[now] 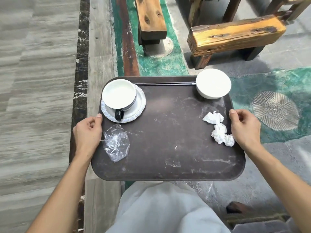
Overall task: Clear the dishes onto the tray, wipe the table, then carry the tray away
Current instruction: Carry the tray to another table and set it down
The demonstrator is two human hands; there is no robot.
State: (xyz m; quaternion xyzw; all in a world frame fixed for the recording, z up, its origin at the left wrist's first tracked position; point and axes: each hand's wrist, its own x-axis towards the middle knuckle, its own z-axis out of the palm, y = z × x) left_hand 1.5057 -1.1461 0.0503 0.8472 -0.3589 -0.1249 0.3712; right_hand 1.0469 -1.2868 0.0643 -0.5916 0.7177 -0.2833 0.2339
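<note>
A person looks down at a dark brown rectangular tray point(168, 140) held level in front of their body, above the floor. The left hand point(87, 130) grips the tray's left edge and the right hand point(244, 128) grips the right edge. Each thumb lies on top of the rim and the fingers curl under it, out of sight.

At the far left corner of the tray a white cup point(118, 94) with a dark handle sits on a white scalloped saucer point(140, 105), the handle pointing toward the person. The saucer reaches the left rim, just beyond the left thumb. At the far right corner stands a white bowl point(213, 83), whose rim shows past the tray's far edge. Dark chopsticks point(165, 84) lie along the far edge between cup and bowl. A crumpled clear plastic bag point(117, 143) lies near the left rim, beside the left hand. Crumpled white tissues point(218, 130) lie close to the right rim, just beside the right hand. The tray's middle and near half are bare and scuffed.

Ahead stand two rough wooden benches, one at far centre point(151, 19) and one at far right point(235, 37), on a green and grey patterned rug point(286, 81). To the left runs open grey floor point(33, 81), bordered by a dark marble strip point(80, 81). The person's pale clothing point(165, 207) fills the near centre.
</note>
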